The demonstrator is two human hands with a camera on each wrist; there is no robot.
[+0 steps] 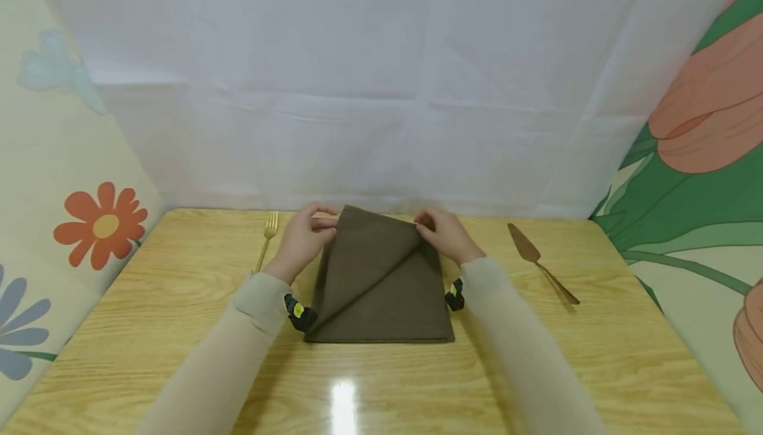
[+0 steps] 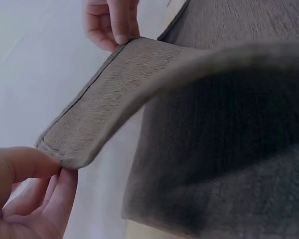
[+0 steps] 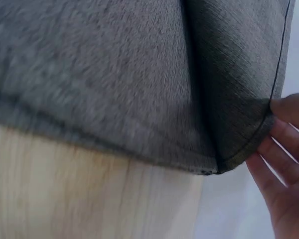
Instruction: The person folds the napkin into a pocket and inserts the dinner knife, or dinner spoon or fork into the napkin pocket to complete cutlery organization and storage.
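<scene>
A dark brown cloth napkin (image 1: 381,276) lies folded on the table, its upper layer lifted along the far side, with a diagonal fold running across it. My left hand (image 1: 306,236) pinches the far left corner of that layer between thumb and fingers; the left wrist view shows the raised, hemmed edge (image 2: 84,104) stretched between both hands. At the far right, my right hand (image 1: 444,231) pinches the same layer near its corner. In the right wrist view the thumb presses the hem (image 3: 269,112) against the fingers. Beneath, the lower layers lie flat.
Left of the napkin lies a gold fork (image 1: 269,233), partly behind the left forearm. To the right is a copper-coloured cake server (image 1: 536,256). A white sheet (image 1: 381,124) hangs behind the wooden table (image 1: 179,302), with flower-patterned walls at both sides.
</scene>
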